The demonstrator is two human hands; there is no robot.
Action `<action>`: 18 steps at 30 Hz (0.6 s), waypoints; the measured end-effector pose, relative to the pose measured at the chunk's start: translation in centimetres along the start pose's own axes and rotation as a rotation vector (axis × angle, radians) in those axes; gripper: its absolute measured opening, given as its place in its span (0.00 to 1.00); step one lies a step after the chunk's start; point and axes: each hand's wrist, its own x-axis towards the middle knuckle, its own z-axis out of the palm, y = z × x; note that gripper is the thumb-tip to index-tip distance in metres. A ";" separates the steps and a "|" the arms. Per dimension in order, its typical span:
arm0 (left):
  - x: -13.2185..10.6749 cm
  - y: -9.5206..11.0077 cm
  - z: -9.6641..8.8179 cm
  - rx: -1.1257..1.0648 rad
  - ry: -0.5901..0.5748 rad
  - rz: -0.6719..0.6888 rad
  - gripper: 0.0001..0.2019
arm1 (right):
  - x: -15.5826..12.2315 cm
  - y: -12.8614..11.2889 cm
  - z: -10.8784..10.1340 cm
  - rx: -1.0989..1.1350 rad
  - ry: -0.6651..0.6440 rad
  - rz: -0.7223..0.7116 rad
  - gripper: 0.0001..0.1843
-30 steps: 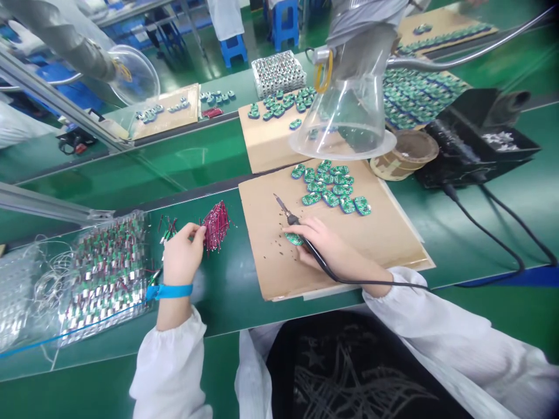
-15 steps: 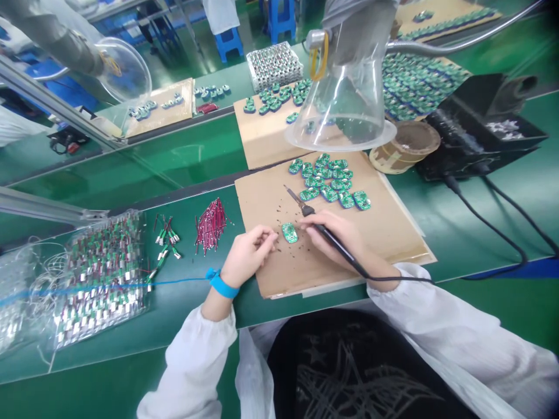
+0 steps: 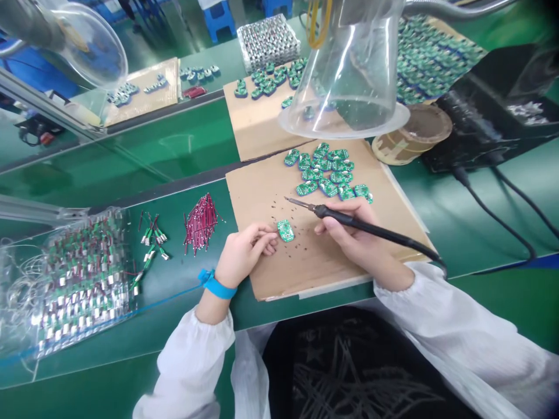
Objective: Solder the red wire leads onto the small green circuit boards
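A small green circuit board (image 3: 286,231) lies flat on the brown cardboard sheet (image 3: 266,278). Just left of it is my left hand (image 3: 250,249), its fingers curled and pressed together; the fingertips come close to the board's edge, and whether they touch it or pinch something small I cannot tell. My right hand (image 3: 356,233) grips a soldering iron (image 3: 345,218) like a pen. The iron's tip points left, above the cardboard and beyond the board. Behind it several more circuit boards (image 3: 328,187) lie grouped on the cardboard.
Left of the cardboard lie red wires (image 3: 201,224), a few green-and-white connectors (image 3: 149,254) and a bagged stack of wired parts (image 3: 82,279). A clear fume hood (image 3: 349,87) hangs over the back. A round tub (image 3: 413,135) and a black box (image 3: 484,128) stand at right.
My right hand has moved up and right, and the soldering iron now lies flatter, its tip pointing left. My left hand stays beside the board. The whole view has shifted slightly.
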 end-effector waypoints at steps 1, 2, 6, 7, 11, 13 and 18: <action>0.0 -0.1 -0.1 0.020 -0.004 0.015 0.07 | 0.0 0.1 -0.1 -0.018 0.021 0.005 0.12; -0.1 -0.1 -0.1 0.049 -0.006 0.038 0.07 | -0.1 0.2 -0.3 -0.036 0.041 0.013 0.11; -0.3 -0.5 -0.4 0.181 -0.004 0.146 0.06 | -0.3 0.5 -0.7 -0.067 0.073 0.046 0.09; -0.3 -0.6 -0.4 0.224 -0.003 0.168 0.06 | -0.3 0.5 -0.7 -0.055 0.073 0.043 0.08; -0.2 -0.5 -0.2 0.378 0.048 0.225 0.05 | -0.3 0.2 -0.8 0.027 0.048 0.028 0.06; -0.1 -0.2 0.0 0.387 0.060 0.240 0.05 | -0.3 0.2 -0.8 0.038 0.013 0.021 0.07; -0.1 0.1 0.3 0.358 0.070 0.215 0.04 | -0.3 0.4 -1.0 0.011 -0.063 0.021 0.07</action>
